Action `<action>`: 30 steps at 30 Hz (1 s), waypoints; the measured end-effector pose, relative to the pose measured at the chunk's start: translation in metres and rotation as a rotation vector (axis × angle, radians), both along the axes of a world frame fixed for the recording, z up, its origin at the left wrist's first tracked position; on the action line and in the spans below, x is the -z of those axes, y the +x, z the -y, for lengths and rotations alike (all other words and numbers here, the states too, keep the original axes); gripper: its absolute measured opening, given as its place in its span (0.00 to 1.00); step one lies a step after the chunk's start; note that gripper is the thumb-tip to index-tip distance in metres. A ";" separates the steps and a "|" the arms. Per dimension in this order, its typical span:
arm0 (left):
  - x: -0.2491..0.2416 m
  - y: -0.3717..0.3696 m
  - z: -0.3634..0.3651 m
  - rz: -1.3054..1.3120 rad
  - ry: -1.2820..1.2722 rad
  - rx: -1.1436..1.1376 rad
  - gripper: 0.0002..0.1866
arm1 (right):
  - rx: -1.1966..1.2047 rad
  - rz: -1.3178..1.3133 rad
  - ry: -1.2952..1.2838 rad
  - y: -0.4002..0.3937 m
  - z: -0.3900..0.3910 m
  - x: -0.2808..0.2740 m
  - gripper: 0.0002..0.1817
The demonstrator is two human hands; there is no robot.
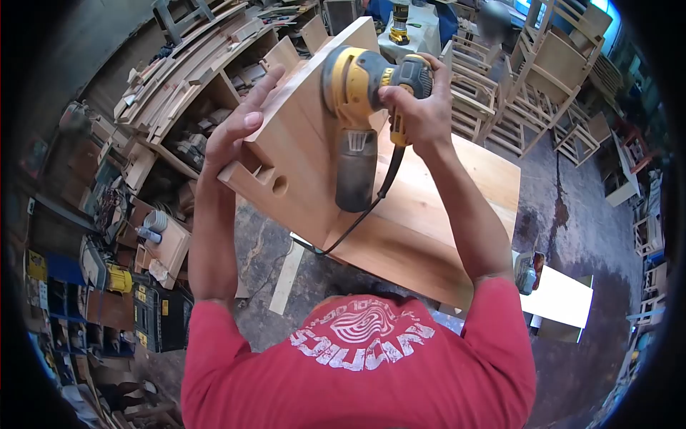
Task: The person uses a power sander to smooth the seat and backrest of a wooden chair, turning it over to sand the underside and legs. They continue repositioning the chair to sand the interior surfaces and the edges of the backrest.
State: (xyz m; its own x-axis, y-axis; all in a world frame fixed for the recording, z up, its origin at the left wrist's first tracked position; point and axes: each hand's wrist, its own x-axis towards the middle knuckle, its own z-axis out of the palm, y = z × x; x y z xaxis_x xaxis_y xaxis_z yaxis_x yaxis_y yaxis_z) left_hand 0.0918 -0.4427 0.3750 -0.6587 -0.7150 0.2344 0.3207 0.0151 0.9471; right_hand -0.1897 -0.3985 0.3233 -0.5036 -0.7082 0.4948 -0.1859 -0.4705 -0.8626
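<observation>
Left of the upright wooden panel (289, 154), shelving piled with offcuts (175, 86) crowds the space behind your arm. Your left hand (236, 136) lies open along the panel's left edge, seemingly steadying it. On the panel's right-hand face, your right hand (421, 107) grips a yellow-and-black sander (351, 79), its disc against the wood; the step looks like sanding that face. The next move calls for keeping the disc flat and the black cord (388, 179), looping down in front of the panel, clear. Right of the panel extends a broad board (471, 171); beyond it stand chair frames (543, 86).
</observation>
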 end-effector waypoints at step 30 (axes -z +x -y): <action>0.005 -0.001 0.005 -0.061 -0.015 0.025 0.56 | -0.090 0.365 0.360 0.080 -0.109 0.104 0.43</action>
State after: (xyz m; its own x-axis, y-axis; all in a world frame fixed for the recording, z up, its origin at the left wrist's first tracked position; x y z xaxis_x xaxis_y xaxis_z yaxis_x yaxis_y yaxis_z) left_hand 0.0907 -0.4476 0.3699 -0.6605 -0.6945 0.2852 0.3786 0.0200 0.9254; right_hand -0.1096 -0.2896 0.2190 -0.5273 -0.8495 0.0156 0.1848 -0.1326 -0.9738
